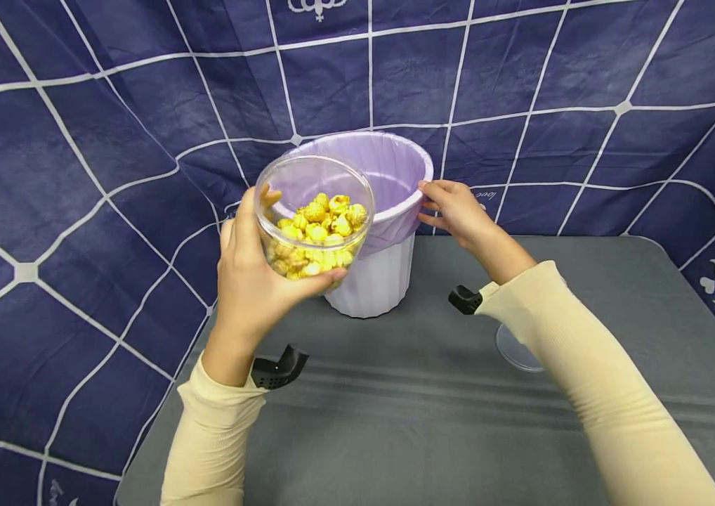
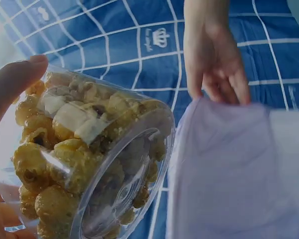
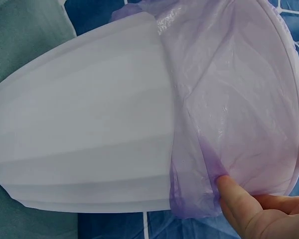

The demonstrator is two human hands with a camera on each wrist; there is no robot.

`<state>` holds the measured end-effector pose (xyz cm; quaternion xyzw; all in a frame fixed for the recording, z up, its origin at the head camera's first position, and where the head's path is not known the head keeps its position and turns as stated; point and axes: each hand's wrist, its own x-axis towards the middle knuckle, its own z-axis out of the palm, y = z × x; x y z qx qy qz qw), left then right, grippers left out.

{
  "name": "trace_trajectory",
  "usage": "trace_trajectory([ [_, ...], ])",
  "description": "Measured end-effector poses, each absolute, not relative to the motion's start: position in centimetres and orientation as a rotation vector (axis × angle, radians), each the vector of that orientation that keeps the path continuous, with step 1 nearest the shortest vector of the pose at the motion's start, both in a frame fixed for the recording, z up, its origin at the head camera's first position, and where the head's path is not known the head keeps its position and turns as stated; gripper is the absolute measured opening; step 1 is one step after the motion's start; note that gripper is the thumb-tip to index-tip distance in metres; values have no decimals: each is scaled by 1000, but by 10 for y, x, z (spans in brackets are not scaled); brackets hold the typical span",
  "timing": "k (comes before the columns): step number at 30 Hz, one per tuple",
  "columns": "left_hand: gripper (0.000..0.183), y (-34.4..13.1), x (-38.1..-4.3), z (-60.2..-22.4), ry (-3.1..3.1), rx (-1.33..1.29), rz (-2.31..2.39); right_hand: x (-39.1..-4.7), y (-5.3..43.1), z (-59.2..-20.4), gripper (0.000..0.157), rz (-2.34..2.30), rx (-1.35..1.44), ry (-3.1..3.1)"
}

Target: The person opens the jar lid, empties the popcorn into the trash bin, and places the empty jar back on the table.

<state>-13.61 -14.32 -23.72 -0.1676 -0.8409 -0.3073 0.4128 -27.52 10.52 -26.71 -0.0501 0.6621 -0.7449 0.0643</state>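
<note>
In the head view my left hand grips a clear plastic jar partly filled with yellow caramel popcorn. The jar is lidless and tilted, its mouth overlapping the trash bin's opening in this view. From the left wrist, the popcorn shows through the wall, and the jar's base faces the camera. A white trash bin with a purple bag folded over its rim stands upright. On its right side my right hand holds the rim, thumb at the lip and fingers against the bag's outer fold.
A round clear lid lies on the grey tabletop, partly hidden by the right sleeve. Blue cloth with white grid lines hangs behind the bin and along the left. Black wrist mounts stick out from both sleeves.
</note>
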Motion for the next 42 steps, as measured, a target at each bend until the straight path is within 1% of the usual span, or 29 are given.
trace_trajectory([
  [5, 107, -145, -154, -211, -2189, -403, -660, -276, 106, -268, 47, -2239, -156, 2023],
  [11, 104, -148, -184, -180, -2315, -375, -499, -275, 105, -268, 48, -2243, -166, 2019],
  [17, 109, -148, -219, -159, -2474, -351, -332, -276, 105, -270, 45, -2244, -154, 2022],
  [23, 112, -148, -248, -149, -2610, -405, -154, -276, 105, -270, 48, -2247, -153, 2014],
  [28, 109, -147, -263, -145, -2622, -553, 87, -276, 104, -271, 48, -2252, -157, 2017],
  [32, 105, -147, -270, -144, -2556, -668, 267, -277, 104, -272, 48, -2258, -165, 2007],
  [38, 99, -145, -279, -144, -2465, -762, 479, -276, 104, -272, 48, -2264, -177, 2001],
  [40, 95, -145, -281, -145, -2414, -794, 567, -276, 104, -271, 47, -2270, -171, 2002],
  [42, 87, -145, -283, -147, -2344, -833, 645, -276, 104, -271, 46, -2278, -160, 2003],
])
